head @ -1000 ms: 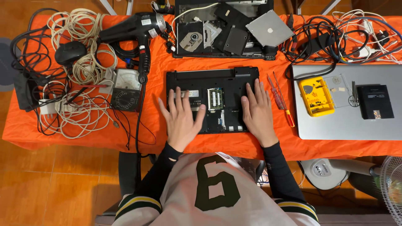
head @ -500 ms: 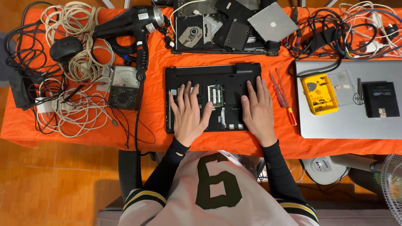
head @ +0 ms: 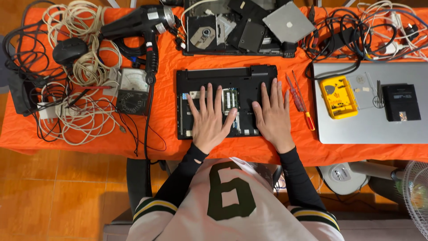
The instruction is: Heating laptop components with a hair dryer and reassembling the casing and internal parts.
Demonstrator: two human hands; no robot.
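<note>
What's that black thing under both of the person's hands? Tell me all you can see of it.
It is a black laptop base, lying flat and upside down on the orange tablecloth, near the table's front edge. It looks like plastic. A bottom cover is off, showing green circuit boards and a memory stick in the middle. The left hand and right hand rest flat on it, fingers spread. Two red screwdrivers lie just beside it, apart.
</note>
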